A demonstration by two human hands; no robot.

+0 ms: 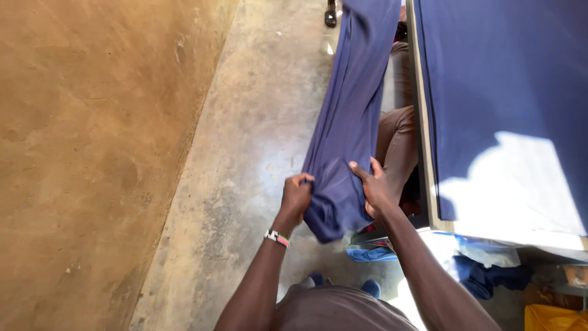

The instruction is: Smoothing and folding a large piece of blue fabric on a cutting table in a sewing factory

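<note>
We hold a long strip of navy cloth stretched out in front of us, its near end bunched between both hands. Our left hand, with a beaded bracelet at the wrist, is closed tight on the cloth's left edge. Our right hand grips the right edge, thumb laid across the top and fingers wrapped underneath. The near end folds over and hangs just below our hands. The strip runs away from us, sagging slightly, and leaves the top of the view; we cannot tell what holds the far end.

To the right stands a table spread with more navy fabric, its pale edge running close beside the strip. A person's brown trouser legs show in the narrow gap between strip and table. To the left the concrete floor lies open up to the foot of an ochre wall. Below the table's near edge lie blue scraps and a yellow bag.
</note>
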